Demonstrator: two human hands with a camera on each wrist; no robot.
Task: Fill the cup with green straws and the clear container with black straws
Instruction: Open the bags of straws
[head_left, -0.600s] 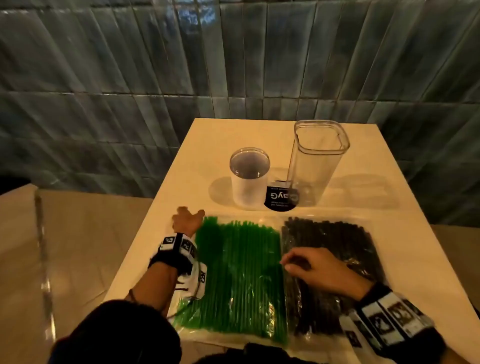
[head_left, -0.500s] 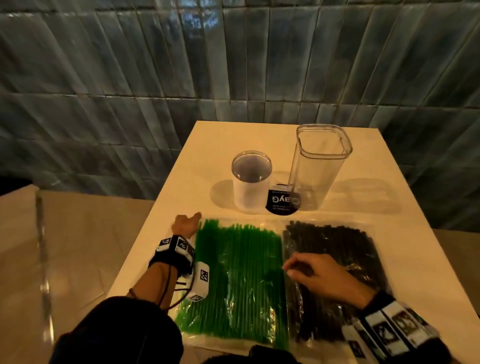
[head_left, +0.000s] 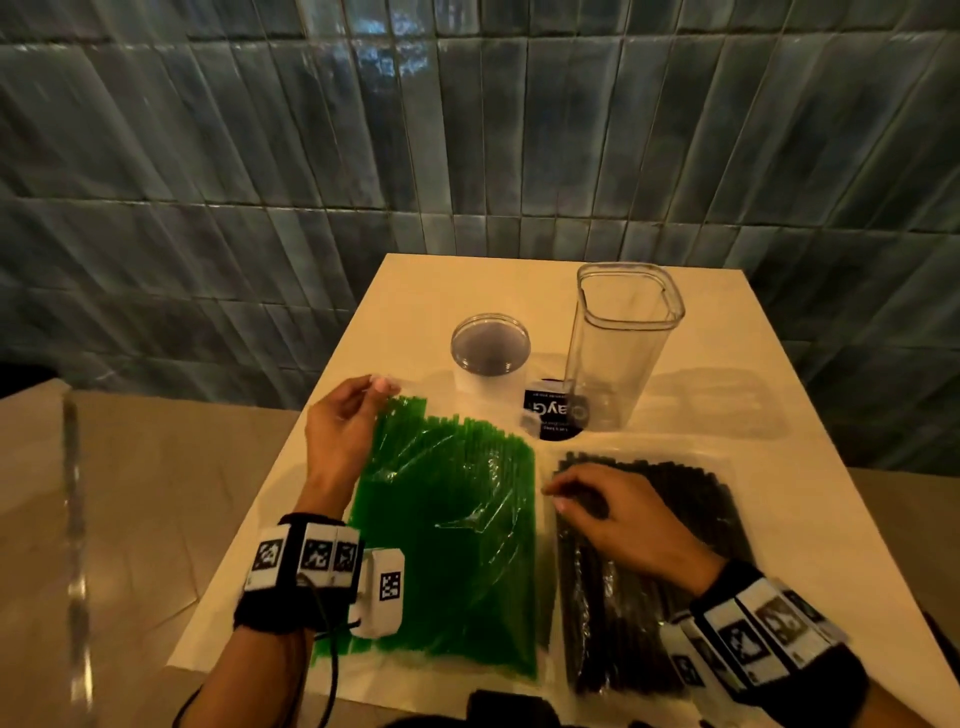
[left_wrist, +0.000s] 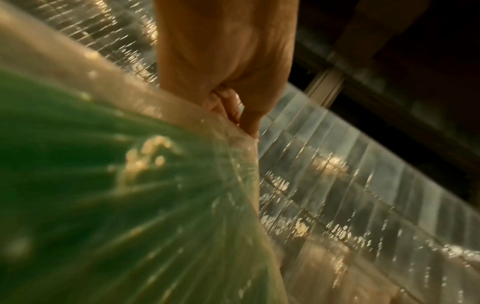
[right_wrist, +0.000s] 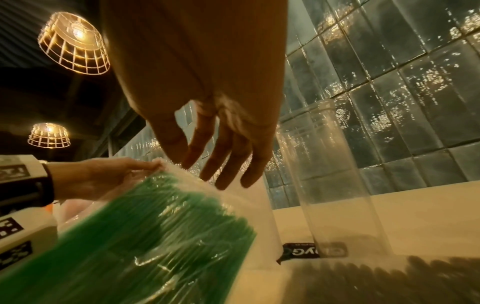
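While the right hand (head_left: 618, 512) hovers with fingers loosely spread over the black straws (head_left: 670, 571), the left hand (head_left: 343, 423) pinches the far left corner of the green straws (head_left: 457, 525) bag, lifted off the table (head_left: 810, 467); cup (head_left: 491, 358) and clear container (head_left: 618, 348) stand beyond.

We are reaching our left hand (head_left: 345, 415) forward near the table's left edge, thumb and fingertips (left_wrist: 233, 111) pinching together, wrist band raised. We are holding our right hand (head_left: 613, 506) low toward the table's near edge, palm down, fingers (right_wrist: 228, 162) loosely spread and gripping nothing.
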